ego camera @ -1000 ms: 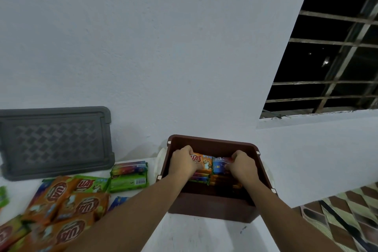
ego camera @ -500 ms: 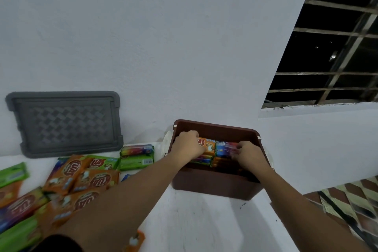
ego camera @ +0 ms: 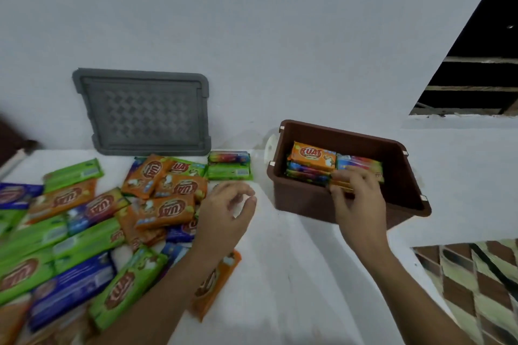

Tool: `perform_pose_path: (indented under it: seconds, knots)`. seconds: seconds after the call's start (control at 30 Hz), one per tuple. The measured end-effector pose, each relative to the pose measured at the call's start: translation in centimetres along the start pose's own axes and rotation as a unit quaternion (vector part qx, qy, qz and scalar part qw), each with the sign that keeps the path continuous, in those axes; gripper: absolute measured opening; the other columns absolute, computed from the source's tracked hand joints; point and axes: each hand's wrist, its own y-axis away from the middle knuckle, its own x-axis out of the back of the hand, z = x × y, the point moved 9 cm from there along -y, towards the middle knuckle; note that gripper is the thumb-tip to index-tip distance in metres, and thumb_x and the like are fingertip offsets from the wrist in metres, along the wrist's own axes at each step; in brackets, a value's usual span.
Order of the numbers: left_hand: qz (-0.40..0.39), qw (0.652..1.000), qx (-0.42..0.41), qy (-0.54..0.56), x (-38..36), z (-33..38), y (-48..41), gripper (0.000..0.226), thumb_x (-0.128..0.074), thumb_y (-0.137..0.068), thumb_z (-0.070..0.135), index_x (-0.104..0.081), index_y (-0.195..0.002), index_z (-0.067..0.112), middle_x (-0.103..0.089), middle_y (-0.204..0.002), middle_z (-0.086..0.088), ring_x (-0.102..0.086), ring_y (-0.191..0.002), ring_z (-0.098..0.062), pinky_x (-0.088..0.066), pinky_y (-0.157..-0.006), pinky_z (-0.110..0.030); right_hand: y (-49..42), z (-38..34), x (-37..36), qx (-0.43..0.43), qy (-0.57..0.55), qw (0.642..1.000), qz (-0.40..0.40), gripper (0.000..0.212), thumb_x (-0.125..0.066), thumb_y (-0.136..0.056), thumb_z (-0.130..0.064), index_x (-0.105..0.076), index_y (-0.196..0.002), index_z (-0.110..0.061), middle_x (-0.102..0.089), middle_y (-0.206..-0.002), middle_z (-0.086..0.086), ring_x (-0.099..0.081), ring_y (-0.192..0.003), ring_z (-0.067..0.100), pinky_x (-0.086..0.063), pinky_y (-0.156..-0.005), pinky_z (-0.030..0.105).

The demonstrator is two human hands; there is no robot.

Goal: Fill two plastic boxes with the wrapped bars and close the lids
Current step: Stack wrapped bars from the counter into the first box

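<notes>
A brown plastic box (ego camera: 403, 176) stands open on the white surface at the right, with several wrapped bars (ego camera: 313, 159) stacked inside. My right hand (ego camera: 356, 199) reaches over the box's near wall, its fingertips pressed on the bars at the front of the stack. My left hand (ego camera: 227, 210) hovers outside the box, left of it, fingers apart and holding nothing. A loose pile of orange, green and blue wrapped bars (ego camera: 162, 207) covers the surface to the left. A grey lid (ego camera: 145, 112) leans upright against the wall behind the pile.
A white wall runs along the back. A barred dark window (ego camera: 476, 64) is at the upper right. Patterned floor tiles (ego camera: 476, 288) show beyond the surface's right edge. A dark brown object (ego camera: 11, 140) sits at the far left edge.
My left hand has come out of the box and moved left toward the pile. My right hand stays on the bars in the box. The view has swung left and down.
</notes>
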Motion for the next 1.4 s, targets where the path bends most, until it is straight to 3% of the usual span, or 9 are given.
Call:
perform_pose_path:
  seconds: [0.17, 0.3, 0.37, 0.63, 0.77, 0.93, 1.1, 1.27, 1.4]
  knots:
    - [-0.038, 0.967, 0.14, -0.209, 4.3, -6.9, 4.4, 0.015, -0.069, -0.08, 0.033, -0.07, -0.093, 0.025, -0.064, -0.097, 0.008, -0.058, -0.096, -0.017, -0.048, -0.087, -0.041, 3.6, -4.9, -4.4, 0.123, -0.069, 0.99, 0.005, 0.023, -0.064, -0.087, -0.003, -0.066, -0.108, -0.011, -0.051, -0.131, 0.007, -0.039, -0.128, 0.01, -0.038, -0.104, 0.028]
    - [-0.062, 0.915, 0.222, -0.331, 7.8, -8.7, 6.5, 0.026, -0.06, -0.084, 0.047, -0.061, -0.108, 0.038, -0.051, -0.115, 0.01, -0.043, -0.116, -0.017, -0.027, -0.097, -0.04, 6.5, -8.0, -9.1, 0.171, -0.081, 0.98, -0.068, 0.018, -0.058, -0.087, -0.01, -0.067, -0.103, -0.014, -0.058, -0.115, 0.006, -0.05, -0.114, 0.02, -0.038, -0.099, 0.019]
    - [-0.066, 0.901, 0.247, -0.352, 9.4, -9.4, 7.5, 0.03, -0.056, -0.085, 0.051, -0.058, -0.113, 0.039, -0.05, -0.119, 0.007, -0.042, -0.118, -0.018, -0.028, -0.097, -0.041, 7.5, -8.4, -11.8, 0.141, -0.046, 0.979, -0.137, 0.021, -0.056, -0.088, -0.024, -0.069, -0.103, -0.017, -0.06, -0.102, 0.002, -0.055, -0.101, 0.02, -0.045, -0.09, 0.029]
    - [-0.161, 0.913, 0.28, -0.248, 11.3, -11.0, 9.8, 0.045, -0.053, -0.091, 0.037, -0.046, -0.136, 0.039, -0.028, -0.145, 0.004, -0.044, -0.121, -0.017, -0.037, -0.107, -0.046, 11.6, -7.7, -17.5, 0.031, 0.032, 0.928, -0.37, 0.038, -0.062, -0.082, -0.053, -0.062, -0.109, -0.026, -0.046, -0.099, -0.004, -0.05, -0.099, 0.011, -0.044, -0.077, 0.021]
    - [-0.206, 0.9, 0.317, -0.219, 11.5, -11.7, 9.4, 0.046, -0.063, -0.088, 0.038, -0.05, -0.132, 0.037, -0.027, -0.131, 0.004, -0.046, -0.103, -0.011, -0.042, -0.101, -0.031, 11.9, -7.3, -17.7, -0.045, -0.031, 0.916, -0.398, 0.025, -0.071, -0.081, -0.037, -0.052, -0.093, -0.026, -0.051, -0.1, -0.006, -0.055, -0.092, 0.007, -0.05, -0.073, 0.02]
    - [-0.199, 0.91, 0.321, -0.173, 11.8, -10.7, 7.9, 0.032, -0.081, -0.071, 0.03, -0.056, -0.09, 0.037, -0.049, -0.116, 0.005, -0.055, -0.096, -0.014, -0.048, -0.078, -0.03, 12.2, -7.5, -17.3, -0.1, -0.105, 0.888, -0.436, 0.023, -0.067, -0.086, -0.027, -0.046, -0.089, -0.021, -0.062, -0.093, -0.013, -0.062, -0.08, 0.001, -0.048, -0.057, 0.014]
    - [-0.272, 0.88, 0.342, -0.185, 11.5, -10.3, 6.9, 0.031, -0.08, -0.072, 0.025, -0.061, -0.095, 0.032, -0.053, -0.126, 0.008, -0.061, -0.095, -0.013, -0.054, -0.08, -0.033, 11.2, -7.5, -16.7, -0.138, -0.158, 0.851, -0.481, 0.024, -0.069, -0.083, -0.011, -0.049, -0.093, -0.02, -0.066, -0.095, 0.002, -0.07, -0.083, 0.019, -0.062, -0.067, 0.038]
    - [-0.374, 0.831, 0.352, -0.215, 12.0, -10.4, 6.2, 0.033, -0.073, -0.08, 0.031, -0.062, -0.111, 0.028, -0.056, -0.131, 0.006, -0.058, -0.109, -0.013, -0.05, -0.089, -0.029, 9.4, -8.5, -14.9, -0.096, -0.173, 0.829, -0.523, 0.032, -0.068, -0.083, -0.006, -0.057, -0.101, -0.03, -0.058, -0.105, 0.004, -0.067, -0.09, 0.021, -0.061, -0.07, 0.034]
    - [-0.388, 0.835, 0.351, -0.171, 12.7, -9.0, 4.8, 0.033, -0.069, -0.085, 0.031, -0.054, -0.114, 0.03, -0.052, -0.123, 0.007, -0.057, -0.108, -0.013, -0.051, -0.087, -0.031, 6.6, -8.0, -12.3, -0.107, -0.22, 0.838, -0.488, 0.025, -0.068, -0.085, -0.006, -0.064, -0.099, -0.026, -0.062, -0.106, 0.006, -0.069, -0.091, 0.025, -0.061, -0.069, 0.035]
